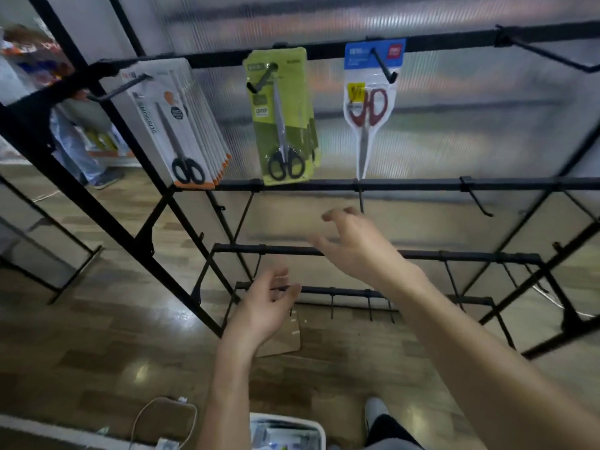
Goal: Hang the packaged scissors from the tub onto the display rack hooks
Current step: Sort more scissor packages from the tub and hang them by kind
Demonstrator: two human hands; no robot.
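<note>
Three kinds of packaged scissors hang on the black display rack: a thick stack of white packs on the left hook, green packs on the middle hook, and one clear pack with red-handled scissors further right. My right hand hovers below the red pack, fingers loosely spread, holding nothing. My left hand is lower, in front of the bottom rails, also holding nothing. The white tub sits on the floor at the bottom edge, with packages inside.
A bare hook juts out at the top right, and another hook sits on the second rail. A cardboard piece lies on the wooden floor under the rack. A white cable lies at bottom left. A person stands beyond the rack.
</note>
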